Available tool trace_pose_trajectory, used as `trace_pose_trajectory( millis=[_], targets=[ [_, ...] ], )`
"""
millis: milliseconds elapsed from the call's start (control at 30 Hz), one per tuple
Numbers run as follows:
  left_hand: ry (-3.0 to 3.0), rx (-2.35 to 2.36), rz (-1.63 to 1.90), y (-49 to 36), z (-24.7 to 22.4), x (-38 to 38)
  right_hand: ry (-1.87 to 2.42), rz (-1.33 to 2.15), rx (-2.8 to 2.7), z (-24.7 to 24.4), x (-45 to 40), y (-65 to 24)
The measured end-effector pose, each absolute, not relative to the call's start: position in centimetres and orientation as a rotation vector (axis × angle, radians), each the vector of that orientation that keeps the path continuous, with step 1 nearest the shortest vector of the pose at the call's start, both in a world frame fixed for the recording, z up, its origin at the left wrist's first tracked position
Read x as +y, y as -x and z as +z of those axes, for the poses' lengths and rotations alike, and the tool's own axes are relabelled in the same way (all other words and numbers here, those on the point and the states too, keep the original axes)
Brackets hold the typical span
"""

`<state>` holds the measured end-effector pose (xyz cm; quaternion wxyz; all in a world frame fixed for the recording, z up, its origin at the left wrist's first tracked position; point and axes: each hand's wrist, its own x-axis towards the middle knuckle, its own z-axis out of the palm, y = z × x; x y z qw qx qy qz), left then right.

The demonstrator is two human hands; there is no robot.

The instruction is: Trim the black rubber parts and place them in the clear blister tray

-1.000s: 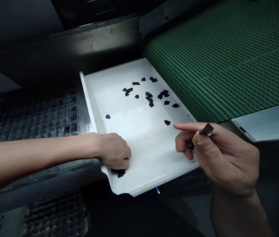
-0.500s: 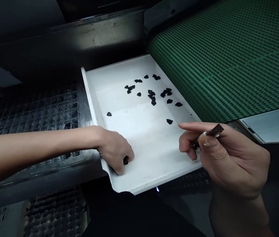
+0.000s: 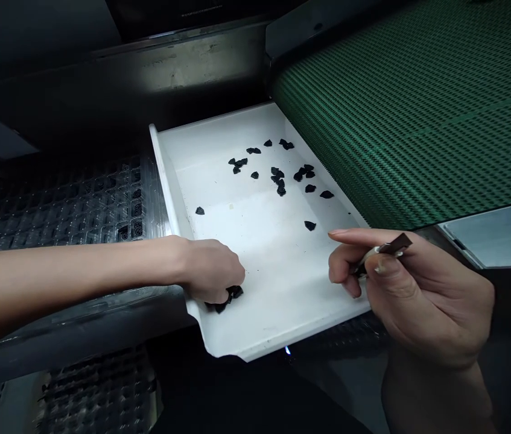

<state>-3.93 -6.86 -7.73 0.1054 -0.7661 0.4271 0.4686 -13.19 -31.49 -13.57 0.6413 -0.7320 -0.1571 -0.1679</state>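
A white tray (image 3: 277, 325) slopes toward me, with several small black parts (image 3: 277, 179) scattered over its far half. My left hand (image 3: 212, 271) rests on the tray's near left corner, fingers curled over a little cluster of black parts (image 3: 230, 295). My right hand (image 3: 411, 289) hovers at the tray's right edge and pinches a thin metal tool (image 3: 388, 249) between thumb and fingers. One black part (image 3: 310, 225) lies just beyond the right fingertips, and another single part (image 3: 199, 211) sits near the left wall.
A green textured conveyor belt (image 3: 409, 96) runs along the right of the tray. Clear plastic blister trays with dark parts (image 3: 65, 208) lie to the left, and another (image 3: 101, 392) below. Dark machine housing stands behind.
My left hand has stayed at the tray's near left corner, shifting its fingers over the black parts there. The right hand holds steady with the tool.
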Motion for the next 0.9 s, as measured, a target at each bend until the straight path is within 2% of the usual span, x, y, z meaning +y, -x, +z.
trace_pose_trajectory(
  millis=[100, 367, 500, 667, 900],
  targets=[
    [2.397, 1.228, 1.375, 3.1, -7.4, -6.4, 1.664, -0.377, -0.370, -13.5, -31.5, 13.1],
    [3.056, 0.982, 1.657, -0.3, -7.3, -3.8, 1.655, -0.364, -0.389, -13.6, -31.6, 12.9],
    [3.370, 0.764, 1.928, -1.4, -8.5, -3.1, 1.640, -0.312, -0.414, -13.8, -31.7, 12.8],
    [3.536, 0.598, 2.257, -1.8, -9.0, -2.8, 1.635, -0.302, -0.421, -13.7, -31.5, 12.8],
    [3.586, 0.703, 2.273, -1.2, -8.7, -3.1, 1.626, -0.271, -0.449, -13.9, -31.8, 12.5]
  ],
)
